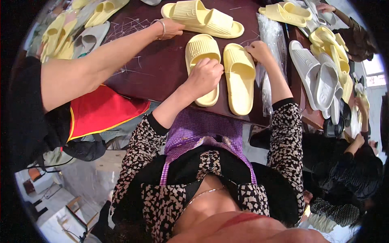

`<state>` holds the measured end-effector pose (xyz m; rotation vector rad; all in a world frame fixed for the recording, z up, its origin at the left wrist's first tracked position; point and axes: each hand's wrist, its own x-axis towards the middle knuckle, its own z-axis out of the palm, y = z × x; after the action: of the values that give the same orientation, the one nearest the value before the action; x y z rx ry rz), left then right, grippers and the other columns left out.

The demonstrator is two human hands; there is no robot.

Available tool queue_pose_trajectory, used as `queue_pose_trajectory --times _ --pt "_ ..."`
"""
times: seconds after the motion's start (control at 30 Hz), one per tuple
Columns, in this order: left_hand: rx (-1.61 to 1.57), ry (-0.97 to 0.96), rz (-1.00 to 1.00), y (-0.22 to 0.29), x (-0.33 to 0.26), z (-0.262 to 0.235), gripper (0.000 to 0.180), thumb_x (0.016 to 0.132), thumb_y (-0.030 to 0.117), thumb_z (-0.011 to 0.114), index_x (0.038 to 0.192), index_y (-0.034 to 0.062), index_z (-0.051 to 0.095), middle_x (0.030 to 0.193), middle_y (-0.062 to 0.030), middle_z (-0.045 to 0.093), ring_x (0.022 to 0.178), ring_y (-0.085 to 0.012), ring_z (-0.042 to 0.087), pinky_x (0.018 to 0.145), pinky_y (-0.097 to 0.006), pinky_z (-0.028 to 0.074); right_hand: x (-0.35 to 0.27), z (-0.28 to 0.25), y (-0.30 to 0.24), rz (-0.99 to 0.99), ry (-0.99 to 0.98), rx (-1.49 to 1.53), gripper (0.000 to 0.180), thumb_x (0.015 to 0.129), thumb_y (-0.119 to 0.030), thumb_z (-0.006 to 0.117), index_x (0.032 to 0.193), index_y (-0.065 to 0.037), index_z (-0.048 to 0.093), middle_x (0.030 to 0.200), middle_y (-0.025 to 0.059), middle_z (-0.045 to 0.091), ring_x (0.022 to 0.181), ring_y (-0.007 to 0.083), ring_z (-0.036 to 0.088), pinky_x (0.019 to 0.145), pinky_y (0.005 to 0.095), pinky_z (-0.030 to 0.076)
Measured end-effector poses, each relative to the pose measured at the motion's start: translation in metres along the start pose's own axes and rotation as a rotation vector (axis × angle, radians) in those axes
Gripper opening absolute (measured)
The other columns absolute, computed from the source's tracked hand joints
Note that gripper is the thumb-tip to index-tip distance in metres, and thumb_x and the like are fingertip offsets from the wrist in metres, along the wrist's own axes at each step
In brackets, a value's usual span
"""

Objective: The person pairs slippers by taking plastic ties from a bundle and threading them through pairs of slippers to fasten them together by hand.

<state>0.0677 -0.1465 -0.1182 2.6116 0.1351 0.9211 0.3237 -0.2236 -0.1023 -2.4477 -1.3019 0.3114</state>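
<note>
Two yellow slide slippers lie side by side on the dark red table in front of me, the left slipper (209, 97) and the right slipper (242, 95), toes pointing away. Over the opening of the left one, my left hand (204, 79) is closed in a pinch. A thin pale strand (229, 72) runs from its fingertips across to the right slipper. My right hand (260, 52) has its fingers curled at the outer upper edge of that slipper's strap, gripping it there. What lies under its fingertips is partly hidden.
At left, a co-worker's braceleted hand (172, 28) touches another yellow slipper pair (202, 18). Loose thin strands (131, 30) litter the dark red table (156, 77). A bundle of clear strands (271, 48) lies right of me, near grey slippers (306, 73). Other people work at far right.
</note>
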Motion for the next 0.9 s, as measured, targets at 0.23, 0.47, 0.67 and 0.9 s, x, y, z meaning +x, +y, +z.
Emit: queue_pose_trajectory --times 0.23,0.47,0.67,0.9 --pt "-0.018 0.007 0.038 -0.015 -0.006 0.006 0.006 0.075 0.009 0.059 0.071 0.0056 0.057 0.073 -0.0073 0.053 0.072 -0.0241 0.051 0.069 -0.035 0.043 0.016 0.014 -0.013 -0.062 0.151 0.269 0.021 0.078 -0.019 0.062 0.084 0.002 0.065 0.071 0.0116 0.065 0.065 0.0171 0.062 0.060 0.0306 0.048" --pt "-0.027 0.009 0.072 -0.012 -0.002 0.001 0.004 0.075 0.008 0.059 0.073 0.0054 0.058 0.076 -0.0079 0.053 0.075 -0.0251 0.051 0.070 -0.036 0.043 0.039 0.018 -0.077 -0.529 0.057 0.373 0.015 0.080 -0.007 0.059 0.093 -0.003 0.065 0.082 0.0093 0.066 0.070 0.0170 0.061 0.065 0.0298 0.049" --pt "-0.005 0.004 0.050 -0.002 -0.003 -0.007 0.009 0.079 0.008 0.060 0.082 -0.0008 0.060 0.082 -0.0141 0.058 0.082 -0.0296 0.055 0.076 -0.039 0.045 0.047 0.032 -0.102 -0.588 -0.098 -0.032 0.017 0.079 -0.006 0.051 0.093 -0.005 0.061 0.086 0.0202 0.064 0.082 0.0372 0.062 0.074 0.0444 0.048" --pt "-0.110 -0.036 -0.008 0.009 -0.002 -0.015 0.010 0.080 0.001 0.058 0.088 -0.0036 0.059 0.087 -0.0169 0.059 0.084 -0.0319 0.057 0.076 -0.038 0.047 0.029 0.023 -0.072 -0.637 0.125 -0.041 0.013 0.076 -0.008 0.056 0.088 -0.004 0.059 0.078 0.0191 0.063 0.073 0.0365 0.062 0.065 0.0449 0.047"
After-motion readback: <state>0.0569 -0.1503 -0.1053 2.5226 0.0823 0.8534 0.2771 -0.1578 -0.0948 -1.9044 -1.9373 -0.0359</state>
